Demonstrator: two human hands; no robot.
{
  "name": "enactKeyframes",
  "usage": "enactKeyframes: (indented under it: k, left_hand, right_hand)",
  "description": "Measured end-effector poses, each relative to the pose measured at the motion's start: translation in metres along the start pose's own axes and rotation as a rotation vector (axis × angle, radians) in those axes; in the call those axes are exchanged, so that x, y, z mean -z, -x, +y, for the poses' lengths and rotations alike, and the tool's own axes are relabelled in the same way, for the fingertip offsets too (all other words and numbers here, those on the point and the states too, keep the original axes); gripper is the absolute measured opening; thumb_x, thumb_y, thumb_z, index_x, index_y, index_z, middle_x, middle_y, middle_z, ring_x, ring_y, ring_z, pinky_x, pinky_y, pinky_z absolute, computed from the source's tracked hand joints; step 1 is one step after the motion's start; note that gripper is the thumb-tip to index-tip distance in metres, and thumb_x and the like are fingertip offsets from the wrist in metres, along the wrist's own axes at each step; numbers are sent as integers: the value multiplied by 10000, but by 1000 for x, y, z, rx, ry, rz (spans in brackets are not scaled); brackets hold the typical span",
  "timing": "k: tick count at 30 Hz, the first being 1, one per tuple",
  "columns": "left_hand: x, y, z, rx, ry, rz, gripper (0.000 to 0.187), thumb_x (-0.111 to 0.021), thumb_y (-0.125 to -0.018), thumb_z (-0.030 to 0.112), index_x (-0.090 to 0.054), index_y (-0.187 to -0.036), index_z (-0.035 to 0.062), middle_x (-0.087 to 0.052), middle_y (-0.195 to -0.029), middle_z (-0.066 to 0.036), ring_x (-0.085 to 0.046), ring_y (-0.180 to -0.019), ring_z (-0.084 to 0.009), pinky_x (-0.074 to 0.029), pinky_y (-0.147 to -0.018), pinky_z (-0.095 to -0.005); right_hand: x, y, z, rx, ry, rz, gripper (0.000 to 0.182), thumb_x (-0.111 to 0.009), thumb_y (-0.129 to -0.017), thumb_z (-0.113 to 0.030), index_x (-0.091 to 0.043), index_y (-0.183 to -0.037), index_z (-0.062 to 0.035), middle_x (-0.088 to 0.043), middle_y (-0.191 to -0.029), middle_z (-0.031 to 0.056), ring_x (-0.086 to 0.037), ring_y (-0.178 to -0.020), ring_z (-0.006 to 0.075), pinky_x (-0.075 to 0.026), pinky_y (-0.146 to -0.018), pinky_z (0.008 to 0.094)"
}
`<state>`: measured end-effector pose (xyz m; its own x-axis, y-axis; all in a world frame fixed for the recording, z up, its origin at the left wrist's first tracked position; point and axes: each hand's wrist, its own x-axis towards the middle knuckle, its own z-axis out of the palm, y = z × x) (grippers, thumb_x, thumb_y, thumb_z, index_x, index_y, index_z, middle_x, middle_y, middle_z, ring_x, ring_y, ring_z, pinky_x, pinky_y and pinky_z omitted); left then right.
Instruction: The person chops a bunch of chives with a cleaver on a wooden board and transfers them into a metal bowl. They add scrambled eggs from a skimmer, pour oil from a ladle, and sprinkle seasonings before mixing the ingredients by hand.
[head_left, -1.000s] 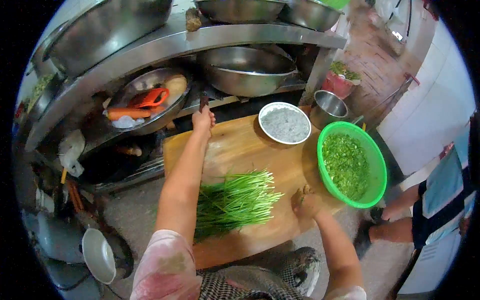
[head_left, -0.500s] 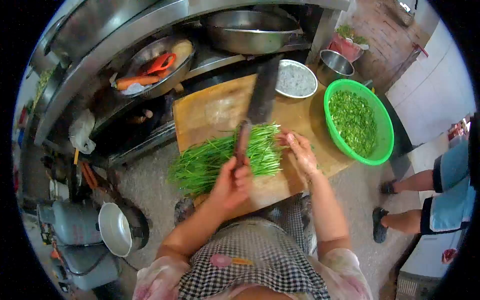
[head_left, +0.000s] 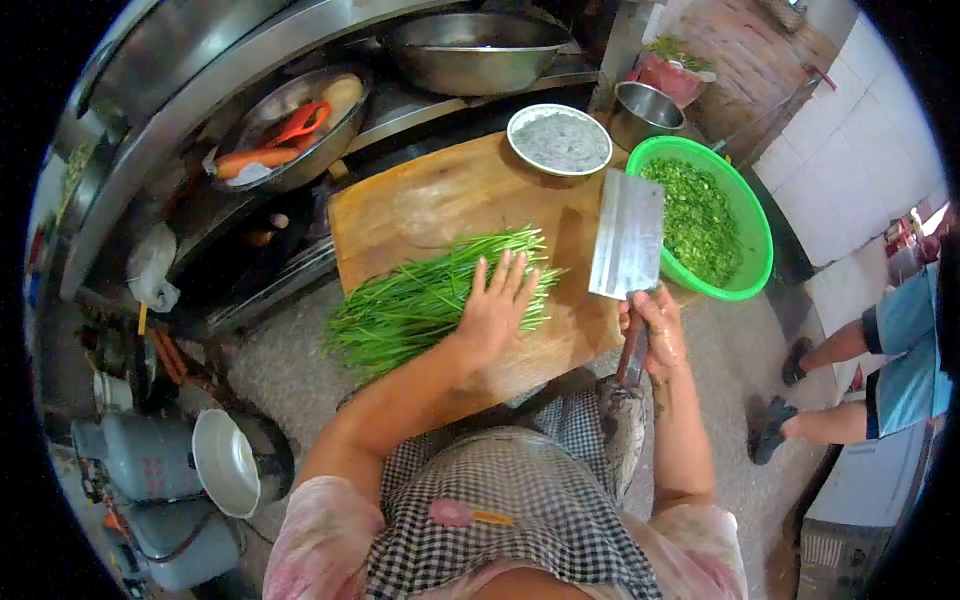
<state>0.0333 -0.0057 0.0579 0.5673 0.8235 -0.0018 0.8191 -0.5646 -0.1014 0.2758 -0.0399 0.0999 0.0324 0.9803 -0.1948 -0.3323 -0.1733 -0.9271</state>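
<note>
A thick bundle of long green chives (head_left: 415,305) lies across the wooden cutting board (head_left: 420,210). My left hand (head_left: 493,305) rests on the chives near their right ends, fingers spread. In my right hand (head_left: 655,335) is a cleaver (head_left: 628,235), gripped by its dark handle. Its broad blade points away from me, over the board's right side and against the rim of a green basin (head_left: 765,270) in this view. Chopped greens (head_left: 705,220) fill much of that basin.
A white-rimmed bowl of grey stuff (head_left: 560,140) sits at the board's far edge, beside a steel pot (head_left: 645,112). Carrots (head_left: 262,160) and an orange-handled tool lie in a steel basin at left. A person's legs (head_left: 830,345) are at right.
The cleaver has passed from my left hand to my right and moved rightward. My left hand has opened onto the chives; my right hand has left their cut ends.
</note>
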Motion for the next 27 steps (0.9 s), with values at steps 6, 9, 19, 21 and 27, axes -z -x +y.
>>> enactKeyframes:
  k: [6,9,19,21,27]
  left_hand:
    - [-14,-48,-47,311,161,-142,1202,-779,-544,508,-101,-1409,20,-132,-1448,-227,-156,-1328,-399,-137,-1059,-546]
    - [-20,-56,-61,321,296,-191,1185,-792,-542,470,-117,-1405,17,-170,-1439,-221,-187,-1320,-386,-170,-1057,-534]
    - [-20,-35,-69,228,124,-25,1142,-787,-515,460,-194,-1386,19,-145,-1432,-265,-261,-1282,-417,-159,-1064,-523]
    - [-22,-41,-77,242,188,-112,1157,-783,-511,483,-189,-1390,21,-112,-1437,-271,-246,-1292,-416,-156,-1061,-535]
    - [-20,-40,-79,309,408,-136,1089,-777,-551,468,-229,-1366,-1,-209,-1425,-218,-218,-1307,-386,-190,-1067,-476]
  right_hand:
    - [11,-21,43,-53,571,60,437,-573,-850,-221,-413,-1194,-5,-572,-804,70,-562,-603,136,-473,-523,290]
    - [-1,-35,41,354,1214,34,335,-537,-849,-181,-450,-1085,41,-610,-825,176,-606,-687,304,-488,-589,375]
    - [-46,-80,74,299,1276,-196,253,-512,-835,-135,-494,-1027,28,-583,-809,260,-569,-751,425,-469,-606,431]
    - [-37,-88,78,332,1265,-181,243,-508,-839,-125,-493,-1022,34,-582,-783,258,-567,-726,428,-465,-589,434]
    - [-64,-62,43,385,1252,-107,242,-500,-856,-116,-461,-1024,53,-561,-729,277,-551,-692,444,-433,-551,459]
